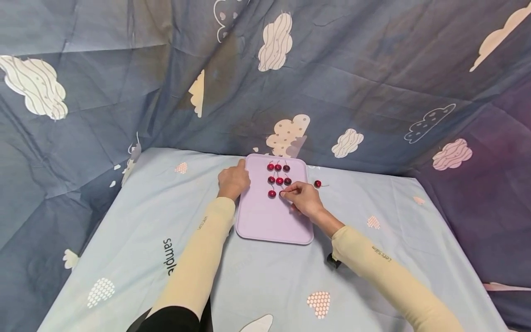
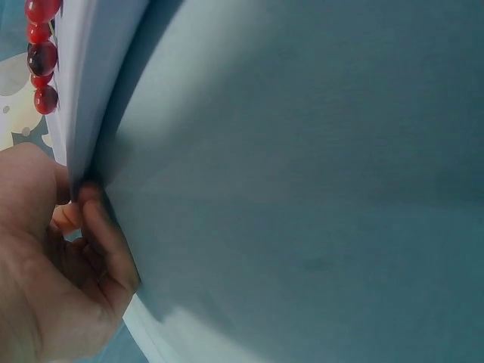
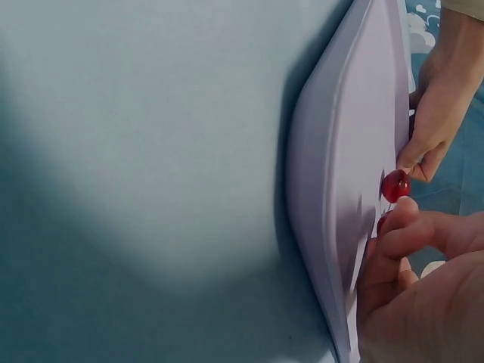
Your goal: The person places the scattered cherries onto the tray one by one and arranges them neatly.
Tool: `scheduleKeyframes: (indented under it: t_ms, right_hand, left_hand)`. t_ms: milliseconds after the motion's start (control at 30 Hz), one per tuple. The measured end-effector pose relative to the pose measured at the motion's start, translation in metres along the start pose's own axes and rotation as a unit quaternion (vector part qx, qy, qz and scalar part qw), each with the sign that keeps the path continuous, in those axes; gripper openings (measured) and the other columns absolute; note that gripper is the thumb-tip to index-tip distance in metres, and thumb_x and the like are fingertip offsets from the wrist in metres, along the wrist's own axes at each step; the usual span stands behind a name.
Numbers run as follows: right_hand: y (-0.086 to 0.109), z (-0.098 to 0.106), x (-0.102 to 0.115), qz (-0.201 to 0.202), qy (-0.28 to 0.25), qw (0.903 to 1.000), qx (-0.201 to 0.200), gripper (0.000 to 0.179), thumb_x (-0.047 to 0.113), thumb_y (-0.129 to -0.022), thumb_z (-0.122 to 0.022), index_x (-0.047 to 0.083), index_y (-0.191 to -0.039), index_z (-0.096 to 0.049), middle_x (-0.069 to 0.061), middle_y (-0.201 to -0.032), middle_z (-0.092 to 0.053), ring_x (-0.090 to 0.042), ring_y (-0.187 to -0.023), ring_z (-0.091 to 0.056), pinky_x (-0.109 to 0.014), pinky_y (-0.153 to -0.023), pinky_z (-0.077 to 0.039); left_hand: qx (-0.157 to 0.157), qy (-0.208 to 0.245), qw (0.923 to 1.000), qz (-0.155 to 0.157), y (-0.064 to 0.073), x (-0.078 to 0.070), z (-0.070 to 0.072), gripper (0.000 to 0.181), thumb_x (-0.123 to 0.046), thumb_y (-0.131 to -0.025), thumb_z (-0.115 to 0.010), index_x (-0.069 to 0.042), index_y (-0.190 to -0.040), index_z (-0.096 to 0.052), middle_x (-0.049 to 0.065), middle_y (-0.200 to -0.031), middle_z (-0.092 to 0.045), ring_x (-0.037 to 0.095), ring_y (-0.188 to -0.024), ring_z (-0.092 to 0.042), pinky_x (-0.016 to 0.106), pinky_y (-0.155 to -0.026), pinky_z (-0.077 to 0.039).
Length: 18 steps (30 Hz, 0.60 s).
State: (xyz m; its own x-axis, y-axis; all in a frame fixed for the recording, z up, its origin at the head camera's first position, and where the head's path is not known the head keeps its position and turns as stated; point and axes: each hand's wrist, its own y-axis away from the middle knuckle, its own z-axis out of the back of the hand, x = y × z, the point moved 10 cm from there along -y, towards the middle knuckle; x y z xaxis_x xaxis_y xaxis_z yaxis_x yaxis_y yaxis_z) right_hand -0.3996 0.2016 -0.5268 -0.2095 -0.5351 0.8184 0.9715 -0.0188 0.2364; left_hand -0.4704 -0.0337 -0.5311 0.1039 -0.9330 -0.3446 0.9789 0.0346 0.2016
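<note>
A lilac tray [image 1: 265, 223] lies on the cloth-covered table, bearing several dark red cherries with stems: two rows of three, then a single cherry [image 1: 271, 194] in a nearer row. My left hand [image 1: 234, 180] grips the tray's left edge near its far corner; in the left wrist view the thumb and fingers [image 2: 110, 234] pinch the rim. Over the tray's right half, my right hand [image 1: 306, 199] pinches a cherry [image 1: 282, 194] beside that single one, at tray level. The fingers partly cover it. Something reddish under the right palm is too unclear to tell.
One loose cherry [image 1: 317, 183] lies on the pale blue cloth [image 1: 265, 276], right of the tray. Dark cloud-patterned fabric [image 1: 232, 92] hangs behind and at both sides of the table. A small black object [image 1: 333, 261] shows beneath the right sleeve.
</note>
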Motion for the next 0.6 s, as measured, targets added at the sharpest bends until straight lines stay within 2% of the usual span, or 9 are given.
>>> scheduleKeyframes:
  t_ms: [233,600]
  right_hand:
    - [-0.0005,-0.0029,0.0035,0.007,0.005,0.9999,0.008,0.022,0.027,-0.096,-0.08,0.01,-0.107,-0.073,-0.007,-0.087,-0.072,-0.014,-0.055,-0.066,-0.025,-0.048,-0.048]
    - [-0.0022,-0.0016,0.0039,0.008,0.032,0.9994,-0.005,0.022,0.03,-0.095,-0.08,0.011,-0.104,-0.073,-0.005,-0.085,-0.069,-0.013,-0.059,-0.062,-0.024,-0.05,-0.048]
  left_hand:
    - [-0.008,-0.008,0.9999,-0.007,-0.0003,-0.0008,0.0002,0.049,-0.036,-0.111,-0.046,-0.021,-0.157,-0.039,0.013,-0.114,-0.073,0.033,-0.113,-0.071,0.048,-0.094,-0.056]
    - [-0.009,-0.009,0.9999,-0.007,-0.0013,-0.0016,-0.0004,0.046,-0.036,-0.111,-0.046,-0.021,-0.154,-0.04,0.013,-0.117,-0.073,0.033,-0.112,-0.071,0.048,-0.094,-0.056]
